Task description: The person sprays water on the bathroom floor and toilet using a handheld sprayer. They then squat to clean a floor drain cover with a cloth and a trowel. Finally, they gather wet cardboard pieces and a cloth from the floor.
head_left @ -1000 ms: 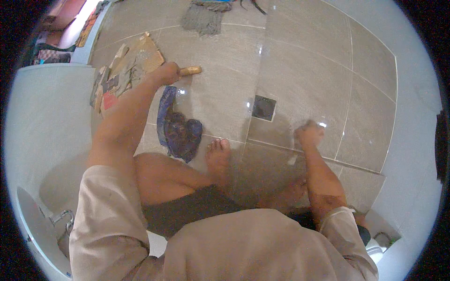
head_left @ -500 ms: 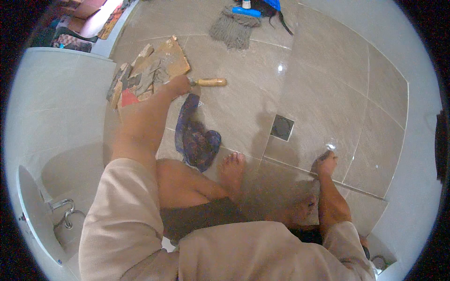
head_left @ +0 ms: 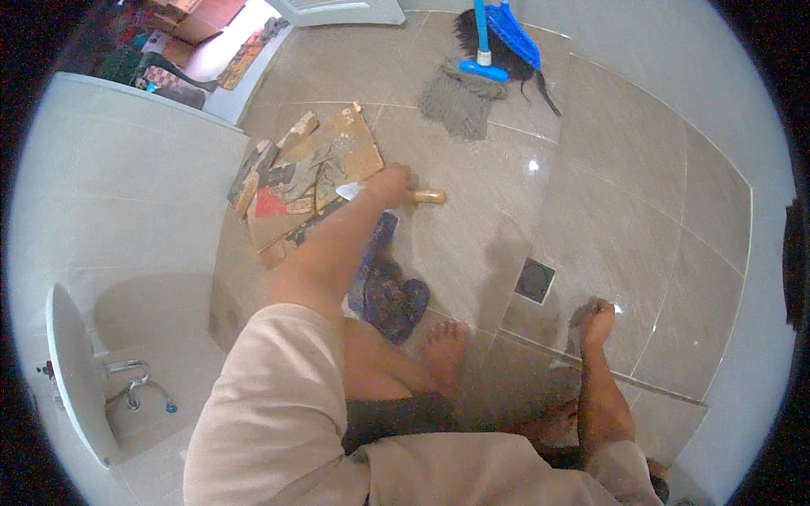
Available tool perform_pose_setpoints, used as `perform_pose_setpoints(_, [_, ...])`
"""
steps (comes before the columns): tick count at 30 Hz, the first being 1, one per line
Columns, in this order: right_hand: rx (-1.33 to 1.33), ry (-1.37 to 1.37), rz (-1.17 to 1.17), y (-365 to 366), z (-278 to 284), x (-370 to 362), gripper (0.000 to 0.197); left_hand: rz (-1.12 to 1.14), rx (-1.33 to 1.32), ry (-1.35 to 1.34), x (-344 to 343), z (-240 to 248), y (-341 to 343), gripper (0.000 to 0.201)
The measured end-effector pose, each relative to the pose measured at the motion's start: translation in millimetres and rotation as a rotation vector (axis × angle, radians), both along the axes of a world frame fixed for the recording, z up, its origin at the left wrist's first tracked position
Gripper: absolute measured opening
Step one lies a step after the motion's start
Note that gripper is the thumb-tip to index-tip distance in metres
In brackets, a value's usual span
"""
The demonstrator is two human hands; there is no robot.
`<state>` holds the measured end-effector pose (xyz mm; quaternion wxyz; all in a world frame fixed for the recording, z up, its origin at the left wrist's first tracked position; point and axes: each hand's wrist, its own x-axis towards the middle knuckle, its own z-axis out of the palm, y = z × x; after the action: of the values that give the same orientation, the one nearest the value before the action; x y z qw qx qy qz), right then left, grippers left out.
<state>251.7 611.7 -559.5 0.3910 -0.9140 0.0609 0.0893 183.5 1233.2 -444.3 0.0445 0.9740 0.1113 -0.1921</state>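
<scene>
My left hand [head_left: 391, 185] is closed around a trowel near where the handle meets the blade. Its wooden handle [head_left: 430, 196] sticks out to the right, and the pale metal blade [head_left: 348, 191] points left over the cardboard pieces [head_left: 342, 143]. Just below that forearm a crumpled dark blue-purple cloth [head_left: 388, 295] lies on the tiles by my bare foot [head_left: 445, 346]. Off to the right, my right hand [head_left: 598, 325] is closed low over the floor; whatever its fingers hold is hidden. The square floor drain [head_left: 535, 280] lies left of it.
A grey string mop [head_left: 462, 99] with a blue head and a blue dustpan [head_left: 515, 38] stand at the far wall beside dark bristles. To the left are a white basin [head_left: 72, 371] and a pipe [head_left: 131, 384]. A doorway with boxes opens at the far left.
The view has shifted, so the scene sits lower and further right. My left hand has slid right along the trowel toward its handle, uncovering the blade. My right hand stays low by the drain.
</scene>
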Motion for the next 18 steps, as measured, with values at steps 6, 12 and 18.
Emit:
perform_pose_setpoints(6, [-0.352, -0.056, 0.541, 45.1, 7.6, -18.0, 0.038, 0.115, -0.070, 0.225, 24.1, -7.6, -49.8, 0.081])
perform_pose_setpoints(12, [-0.359, -0.005, 0.426, 82.3, 12.0, -24.8, 0.035, 0.045, 0.018, -0.091, 14.4, -14.2, -28.0, 0.072])
perform_pose_setpoints(18, [-0.483, 0.030, 0.253, 97.9, 16.8, -5.5, 0.060, -0.109, -0.311, -0.309, 64.5, 23.0, -125.7, 0.039])
